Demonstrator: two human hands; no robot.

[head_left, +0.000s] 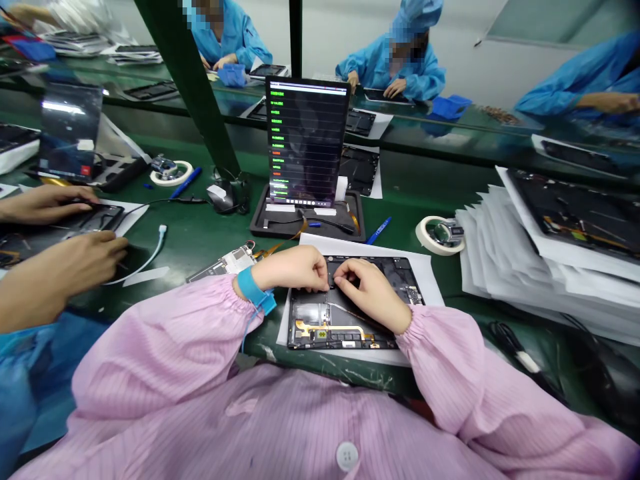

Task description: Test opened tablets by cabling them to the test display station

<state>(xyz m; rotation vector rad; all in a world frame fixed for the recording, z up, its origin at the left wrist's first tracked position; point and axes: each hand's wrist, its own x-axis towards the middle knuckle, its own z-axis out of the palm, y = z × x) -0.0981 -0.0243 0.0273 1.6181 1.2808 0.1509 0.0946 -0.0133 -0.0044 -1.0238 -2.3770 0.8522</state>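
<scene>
An opened tablet housing (350, 333) lies on white paper (430, 283) in front of me, its inner parts and a yellowish flex cable (345, 329) showing. Over its upper middle, my left hand (296, 268) is closed with the fingertips pinched together. Close to its right, my right hand (367, 287) curls its thumb and forefinger together at the same spot. Whatever lies between the fingertips of either hand is too small or hidden to make out. A blue strap (253, 288) wraps my left wrist. A metal-backed board (225, 262) rests left of the housing.
Behind the housing a lit tablet screen (307, 140) stands in a black tray (257, 223). To the right are a tape roll (425, 237) and a tall stack of papers and tablet parts (505, 253). At left, a co-worker's hands (85, 263) work on another tablet. A blue pen (379, 231) lies nearby.
</scene>
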